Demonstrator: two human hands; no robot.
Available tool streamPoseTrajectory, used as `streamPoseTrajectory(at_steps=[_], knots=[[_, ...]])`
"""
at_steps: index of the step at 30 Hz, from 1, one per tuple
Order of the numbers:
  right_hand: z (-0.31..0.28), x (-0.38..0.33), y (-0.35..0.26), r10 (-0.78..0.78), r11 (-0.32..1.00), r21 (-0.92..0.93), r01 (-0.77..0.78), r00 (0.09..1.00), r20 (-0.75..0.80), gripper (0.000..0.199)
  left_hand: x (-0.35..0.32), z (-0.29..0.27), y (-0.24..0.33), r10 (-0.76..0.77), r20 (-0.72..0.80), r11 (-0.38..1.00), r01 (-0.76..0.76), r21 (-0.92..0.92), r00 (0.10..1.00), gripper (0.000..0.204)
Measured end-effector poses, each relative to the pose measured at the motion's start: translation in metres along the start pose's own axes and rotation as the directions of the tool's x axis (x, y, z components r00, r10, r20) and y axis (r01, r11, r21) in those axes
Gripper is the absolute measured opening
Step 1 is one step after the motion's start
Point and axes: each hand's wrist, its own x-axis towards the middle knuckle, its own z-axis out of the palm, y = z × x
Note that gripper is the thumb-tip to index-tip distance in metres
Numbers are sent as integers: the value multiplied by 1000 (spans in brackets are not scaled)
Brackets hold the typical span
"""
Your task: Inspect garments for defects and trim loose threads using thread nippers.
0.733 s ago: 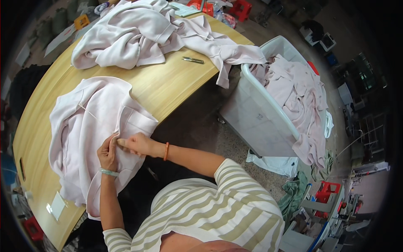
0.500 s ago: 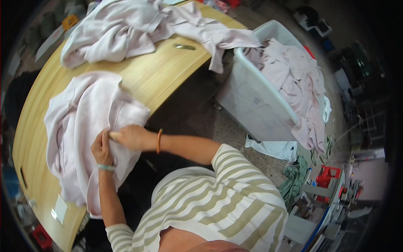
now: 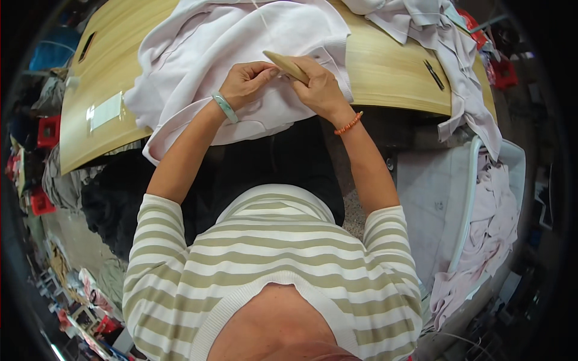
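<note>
A pale pink knit garment (image 3: 205,57) lies bunched over the near edge of the table, part of it hanging down. My left hand (image 3: 244,84) is above it, thumb and fingertips pinched together; whatever is between them is too small to make out. Close beside it, my right hand (image 3: 319,90) is closed around a pointed wooden tool (image 3: 288,65), its tip slanting up to the left. The tool's other end is hidden in my palm. A thin pale thread or cord (image 3: 262,17) crosses the fabric beyond my hands.
Small dark snips (image 3: 433,75) rest on the wooden table (image 3: 385,72). More pink garments (image 3: 457,54) drape over its right end. A large pale plastic bin (image 3: 433,204) of pink garments stands at the right. A white paper (image 3: 106,111) lies at the left.
The view has swung round, so the garment now sits straight ahead and the bin at lower right. My hands have risen slightly off the fabric, and the wooden tool now shows more.
</note>
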Motion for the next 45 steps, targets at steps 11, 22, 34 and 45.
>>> streamPoseTrajectory(at_steps=[11, 22, 34, 45], knots=[[-12, 1, -9, -132, 853, -520, -42, 947, -293, 27, -57, -47, 27, -226, -90, 961, 238, 143, 970, 21], [30, -47, -71, 50, 913, -408, -25, 997, 50, 29, -55, -47, 10, -100, -102, 989, 110, 95, 990, 21], [50, -36, -75, 14, 843, -538, 23, 998, 65, 24, -59, -40, -2, 32, -171, 990, -9, 139, 985, 15], [47, -20, -34, 405, 203, 581, -788, 608, 683, 33, -65, -29, 0, 116, -184, 990, -99, 99, 976, 19]])
